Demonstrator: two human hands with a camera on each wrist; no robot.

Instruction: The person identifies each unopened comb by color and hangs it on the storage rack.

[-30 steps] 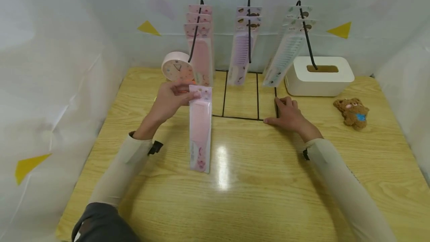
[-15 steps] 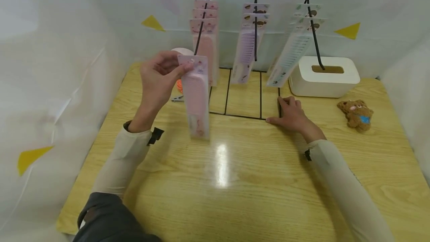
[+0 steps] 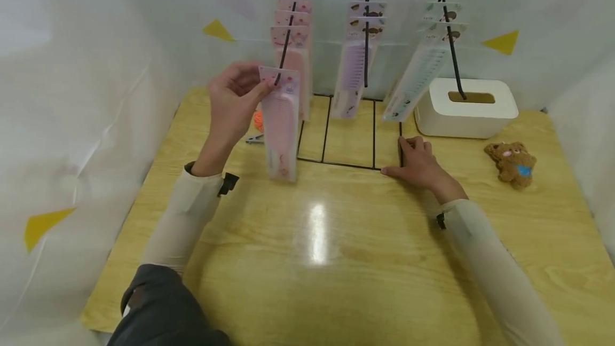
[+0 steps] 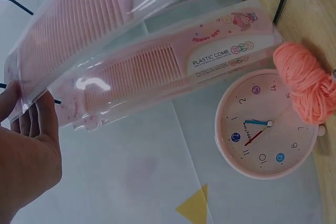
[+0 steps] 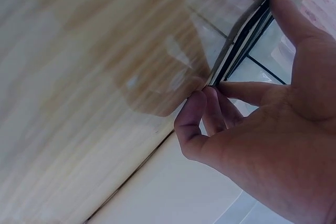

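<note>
Left hand (image 3: pixel 235 97) up in the air, fingers (image 3: pixel 250 87) pinching the top edge of a pink comb pack (image 3: pixel 281 122). Pack hanging straight down, top edge right at the tip of the left hook (image 3: pixel 287 41), bottom edge just above the tabletop (image 3: pixel 336 260). Cannot tell if the hook tip is through the pack's hole. Three more pink packs (image 3: pixel 292 36) already on that hook, close behind the held one.

Right hand (image 3: pixel 420 164) low on the tabletop, fingers (image 5: pixel 210 111) curled around the black wire rack (image 3: pixel 373 138) at its front right corner, thumb along the wire.

Purple packs (image 3: pixel 355 57) on the middle hook, pale green packs (image 3: pixel 423 63) on the right hook, both leaning toward the front. White box (image 3: pixel 466 108) just beside the rack on the right, small brown teddy (image 3: pixel 513 163) near the right edge of the tabletop. Pink clock (image 4: pixel 265 129) and orange yarn ball (image 4: pixel 307 85) behind the left hand, touching each other, close to the rack's left edge.

Wide bare wood between the two arms and toward the front edge. Tight room between the held pack and the packs behind it. White cloth walls close on the left, back and right.
</note>
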